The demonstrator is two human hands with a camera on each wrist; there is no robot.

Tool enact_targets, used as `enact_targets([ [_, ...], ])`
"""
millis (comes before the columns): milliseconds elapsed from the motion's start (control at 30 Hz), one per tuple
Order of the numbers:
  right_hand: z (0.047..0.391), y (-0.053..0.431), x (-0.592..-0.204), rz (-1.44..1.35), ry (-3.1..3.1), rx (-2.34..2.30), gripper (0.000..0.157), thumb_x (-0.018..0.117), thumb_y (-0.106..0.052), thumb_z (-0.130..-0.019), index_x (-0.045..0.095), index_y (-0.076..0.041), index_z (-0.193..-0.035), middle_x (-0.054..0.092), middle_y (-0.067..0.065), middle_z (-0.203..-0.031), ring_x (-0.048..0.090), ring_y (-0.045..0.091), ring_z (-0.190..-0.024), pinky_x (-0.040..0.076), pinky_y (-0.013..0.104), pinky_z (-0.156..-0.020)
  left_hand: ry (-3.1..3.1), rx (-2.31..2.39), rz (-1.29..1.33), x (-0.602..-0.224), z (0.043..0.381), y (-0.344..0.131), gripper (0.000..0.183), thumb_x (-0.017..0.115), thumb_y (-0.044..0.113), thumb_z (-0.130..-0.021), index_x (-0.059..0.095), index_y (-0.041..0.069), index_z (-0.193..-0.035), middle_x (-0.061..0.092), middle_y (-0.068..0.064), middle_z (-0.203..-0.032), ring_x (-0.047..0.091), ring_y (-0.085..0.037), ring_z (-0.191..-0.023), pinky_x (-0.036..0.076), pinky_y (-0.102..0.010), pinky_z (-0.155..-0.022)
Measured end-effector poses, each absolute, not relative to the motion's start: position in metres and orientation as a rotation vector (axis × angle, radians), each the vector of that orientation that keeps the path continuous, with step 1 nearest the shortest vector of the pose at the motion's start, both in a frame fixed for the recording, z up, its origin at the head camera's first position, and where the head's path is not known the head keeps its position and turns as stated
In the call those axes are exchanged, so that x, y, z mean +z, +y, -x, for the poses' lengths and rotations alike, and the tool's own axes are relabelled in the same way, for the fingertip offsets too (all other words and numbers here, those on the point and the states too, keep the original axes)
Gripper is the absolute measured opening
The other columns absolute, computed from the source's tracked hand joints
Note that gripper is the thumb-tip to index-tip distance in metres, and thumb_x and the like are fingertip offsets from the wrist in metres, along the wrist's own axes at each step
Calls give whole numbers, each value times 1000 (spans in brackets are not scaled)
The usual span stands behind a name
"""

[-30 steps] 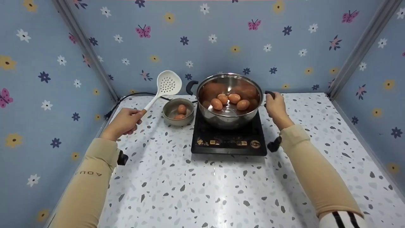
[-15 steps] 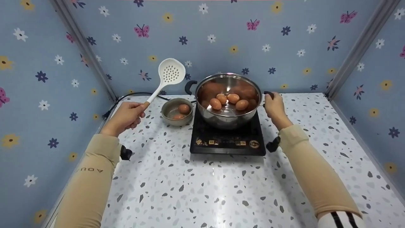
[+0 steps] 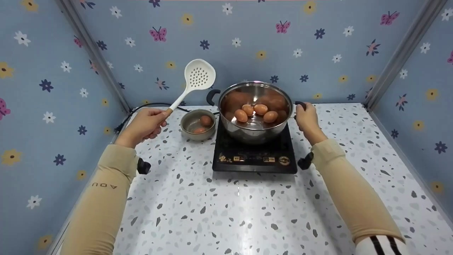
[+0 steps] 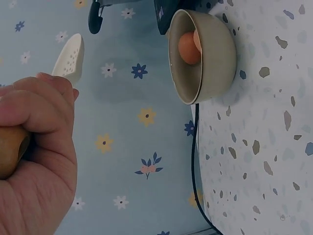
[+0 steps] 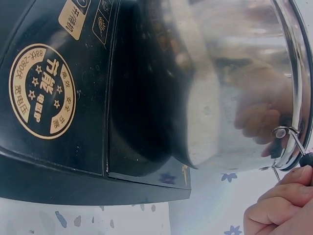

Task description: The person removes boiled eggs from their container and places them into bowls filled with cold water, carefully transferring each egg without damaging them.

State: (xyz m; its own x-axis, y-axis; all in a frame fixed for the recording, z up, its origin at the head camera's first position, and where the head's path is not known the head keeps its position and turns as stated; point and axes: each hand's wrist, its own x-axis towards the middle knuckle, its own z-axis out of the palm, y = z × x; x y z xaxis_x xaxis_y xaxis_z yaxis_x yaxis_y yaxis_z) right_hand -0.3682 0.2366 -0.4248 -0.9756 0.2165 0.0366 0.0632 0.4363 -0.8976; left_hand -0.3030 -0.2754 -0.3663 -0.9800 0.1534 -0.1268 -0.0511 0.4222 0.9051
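Note:
My left hand (image 3: 144, 124) grips the wooden end of a white slotted skimmer (image 3: 200, 75), its perforated head raised above and behind a grey bowl. Inside that bowl (image 3: 189, 133) lie two brown eggs (image 3: 206, 120). In the left wrist view the curled fingers wrap the wooden handle (image 4: 11, 152). My right hand (image 3: 307, 120) holds the black right handle (image 3: 300, 104) of a steel pot (image 3: 256, 134). Several brown eggs (image 3: 241, 115) rest at the pot's bottom. From the right wrist view, fingers (image 5: 274, 210) curl at the handle beside the pot's rim.
The pot stands on a black induction cooker (image 3: 254, 164). Its black cord (image 3: 155, 104) runs along the back left of the speckled table (image 3: 219, 212). Flower-patterned walls (image 3: 240, 21) enclose the back and sides, and the pot's left handle (image 3: 213, 97) sticks out toward the bowl.
My left hand has lifted the skimmer up and slightly right, its head rising against the back wall. One egg in the bowl has shifted a little. My right hand stays on the pot handle.

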Motion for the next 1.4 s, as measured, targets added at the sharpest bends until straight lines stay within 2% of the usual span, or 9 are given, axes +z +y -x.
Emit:
enact_targets([
  [100, 367, 237, -423, 252, -2545, 1580, 52, 34, -25, -115, 47, 7, -154, 56, 28, -143, 58, 29, -109, 48, 28, -72, 2488, 1577, -96, -362, 304, -272, 36, 55, 38, -116, 66, 5, -123, 57, 5, -81, 41, -5, -51, 33, -23, -45],
  [233, 367, 237, -422, 257, -2549, 1588, 52, 34, -26, -115, 47, 5, -155, 56, 25, -134, 55, 22, -94, 46, 24, -61, 2481, 1562, -107, -358, 306, -268, 42, 56, 43, -114, 66, 6, -130, 57, 5, -82, 39, -6, -51, 32, -24, -45],
  [433, 368, 237, -424, 263, -2542, 1578, 50, 36, -25, -115, 50, 6, -151, 56, 22, -125, 53, 18, -82, 44, 22, -56, 2473, 1529, -153, -353, 307, -259, 40, 58, 46, -113, 68, 7, -114, 57, 5, -78, 39, -7, -49, 31, -25, -44],
  [500, 368, 237, -424, 268, -2544, 1574, 49, 36, -25, -115, 50, 5, -151, 56, 22, -126, 54, 18, -83, 45, 22, -55, 2466, 1515, -171, -352, 308, -256, 40, 58, 46, -113, 68, 7, -112, 57, 5, -77, 39, -7, -48, 30, -25, -43],
  [700, 367, 237, -424, 265, -2541, 1578, 50, 36, -25, -114, 49, 6, -151, 56, 23, -128, 56, 20, -91, 47, 22, -60, 2466, 1490, -200, -348, 312, -246, 39, 59, 43, -114, 70, 6, -121, 58, 4, -77, 38, -7, -46, 30, -25, -43],
  [867, 367, 237, -423, 231, -2527, 1561, 49, 37, -24, -114, 52, 9, -147, 57, 24, -128, 53, 22, -92, 45, 23, -61, 2470, 1478, -197, -343, 314, -239, 38, 58, 40, -114, 71, 5, -123, 58, 2, -78, 38, -6, -46, 30, -24, -44],
  [1067, 367, 238, -424, 221, -2532, 1550, 49, 36, -25, -115, 52, 9, -146, 56, 25, -128, 53, 23, -92, 45, 25, -65, 2472, 1433, -213, -337, 316, -231, 34, 59, 37, -114, 73, 6, -116, 58, 0, -79, 38, -7, -47, 30, -24, -44],
  [1200, 367, 238, -425, 219, -2530, 1556, 49, 36, -25, -114, 52, 9, -146, 55, 24, -128, 53, 24, -96, 46, 27, -69, 2478, 1393, -250, -334, 319, -225, 34, 60, 37, -113, 75, 6, -112, 57, 2, -72, 37, -7, -44, 30, -24, -42],
  [1400, 368, 237, -426, 228, -2522, 1564, 49, 37, -25, -114, 52, 9, -147, 56, 23, -124, 53, 23, -90, 46, 24, -61, 2470, 1346, -288, -328, 321, -215, 37, 61, 38, -113, 75, 4, -115, 54, 2, -68, 35, -7, -43, 29, -25, -42],
])
